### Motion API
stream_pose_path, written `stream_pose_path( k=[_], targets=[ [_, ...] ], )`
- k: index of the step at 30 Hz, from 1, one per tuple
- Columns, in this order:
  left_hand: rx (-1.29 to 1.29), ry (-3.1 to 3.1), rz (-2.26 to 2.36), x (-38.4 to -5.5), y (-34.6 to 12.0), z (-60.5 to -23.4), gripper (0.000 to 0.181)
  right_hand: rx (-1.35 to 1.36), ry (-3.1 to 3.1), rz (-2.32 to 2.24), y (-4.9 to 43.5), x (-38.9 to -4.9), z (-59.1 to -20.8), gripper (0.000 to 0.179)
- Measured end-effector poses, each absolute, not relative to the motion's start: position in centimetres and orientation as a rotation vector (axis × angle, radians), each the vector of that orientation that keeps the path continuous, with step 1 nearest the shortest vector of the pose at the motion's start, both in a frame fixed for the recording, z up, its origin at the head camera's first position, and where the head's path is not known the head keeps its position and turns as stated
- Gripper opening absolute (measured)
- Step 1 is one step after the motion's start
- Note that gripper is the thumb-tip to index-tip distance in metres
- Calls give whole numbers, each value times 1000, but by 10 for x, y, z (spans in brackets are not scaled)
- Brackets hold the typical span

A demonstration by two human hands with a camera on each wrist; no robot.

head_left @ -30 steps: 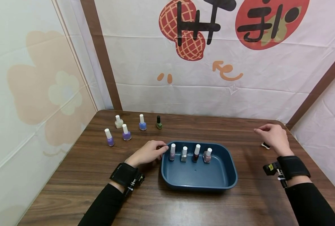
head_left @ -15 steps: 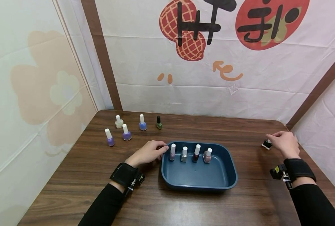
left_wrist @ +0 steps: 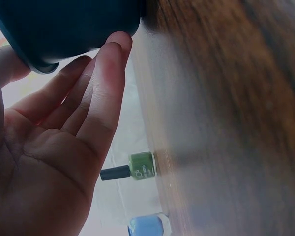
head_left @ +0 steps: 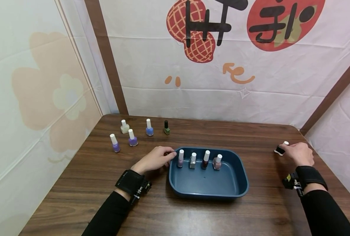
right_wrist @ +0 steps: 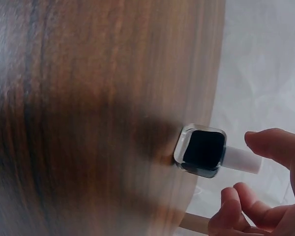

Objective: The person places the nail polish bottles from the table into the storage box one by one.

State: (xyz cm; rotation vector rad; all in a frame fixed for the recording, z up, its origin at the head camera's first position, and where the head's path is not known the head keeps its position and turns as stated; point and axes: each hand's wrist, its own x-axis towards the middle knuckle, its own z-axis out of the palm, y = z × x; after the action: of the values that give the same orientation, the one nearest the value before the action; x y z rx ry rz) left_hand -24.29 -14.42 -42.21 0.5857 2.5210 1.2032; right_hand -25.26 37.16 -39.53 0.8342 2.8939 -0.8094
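My left hand (head_left: pixel 155 160) holds the left end of a dark blue plastic tray (head_left: pixel 204 195), with the thumb at the rim and fingers (left_wrist: pixel 108 73) against its outer wall. Inside the tray, several nail polish bottles with white caps stand in a row, among them a dark red one (head_left: pixel 205 160) and a pink one (head_left: pixel 217 162). At the far right, my right hand (head_left: pixel 299 154) is beside a black nail polish bottle (right_wrist: pixel 204 150) standing on the table. Its thumb and fingers lie either side of the white cap (right_wrist: pixel 242 160), with a gap showing below the cap.
On the back left of the wooden table (head_left: pixel 204 218) stand more polish bottles: green with a black cap (head_left: pixel 167 129), blue (head_left: pixel 149 130), cream (head_left: pixel 125 127) and two purple ones, one nearer the left edge (head_left: pixel 115 146). A printed cloth (head_left: pixel 207 101) hangs behind.
My right hand has moved right, then slightly down to the black nail polish bottle, whose white cap now shows. The left hand and the tray have stayed in place.
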Motion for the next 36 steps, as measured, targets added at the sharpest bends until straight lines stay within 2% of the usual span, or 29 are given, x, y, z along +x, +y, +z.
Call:
stream_pose_path(
  k=[36],
  targets=[
    [592, 2522, 1205, -243, -144, -422, 30, 916, 2902, -827, 367, -267, -415, 56]
  ],
)
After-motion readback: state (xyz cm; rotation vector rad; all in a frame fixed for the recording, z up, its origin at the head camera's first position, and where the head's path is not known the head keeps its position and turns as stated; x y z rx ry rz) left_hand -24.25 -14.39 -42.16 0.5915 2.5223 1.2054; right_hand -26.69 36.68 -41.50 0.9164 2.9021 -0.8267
